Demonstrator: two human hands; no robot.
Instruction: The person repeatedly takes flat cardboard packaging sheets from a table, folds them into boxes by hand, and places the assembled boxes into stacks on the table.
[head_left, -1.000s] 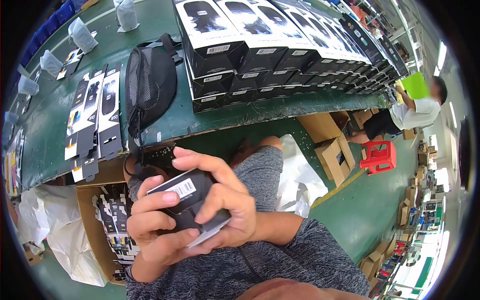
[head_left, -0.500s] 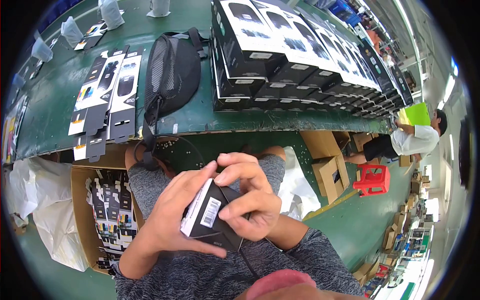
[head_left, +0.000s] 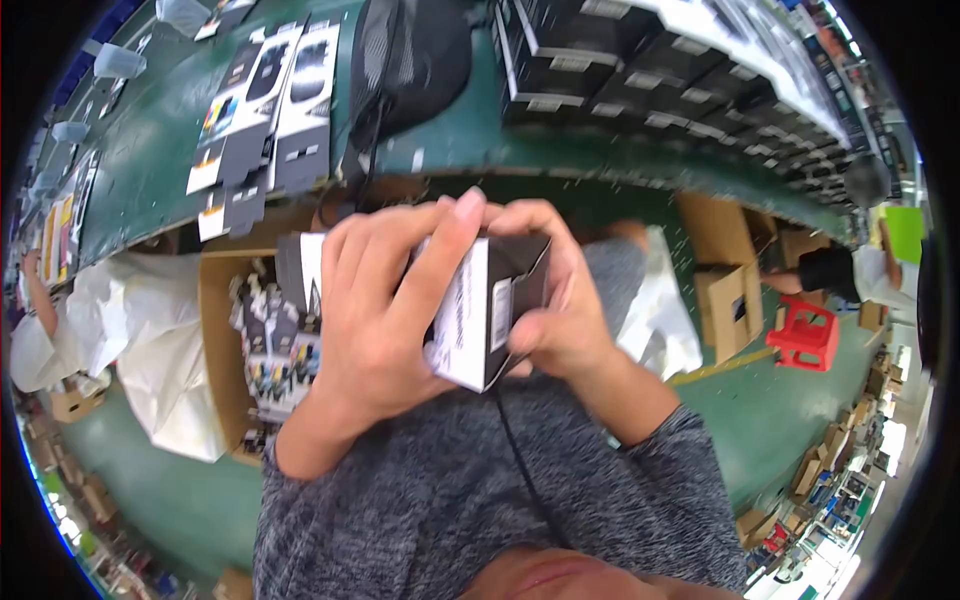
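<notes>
Both my hands hold a small black-and-white cardboard box [head_left: 465, 325] in front of my chest. My left hand [head_left: 385, 310] wraps round its left side, the fingers reaching over the top. My right hand [head_left: 575, 305] grips the opposite end, with the thumb by a white barcode label [head_left: 501, 312]. Creased black panels show at that end; whether the end is fully closed I cannot tell. Printed text runs along the white face turned toward me.
Flat unfolded cartons [head_left: 304, 95] lie on the green table [head_left: 455, 145] beside a black bag [head_left: 415, 70]. Stacked black boxes [head_left: 640, 85] stand at right. Below are an open cardboard box [head_left: 225, 345] holding cartons, white plastic sheeting [head_left: 165, 370] and a red stool [head_left: 803, 335]. Other people [head_left: 850, 275] are at both sides.
My view has shifted, so the table sits higher and further right. The box has turned in my hands, showing more of its white face. My left fingers now reach over its top.
</notes>
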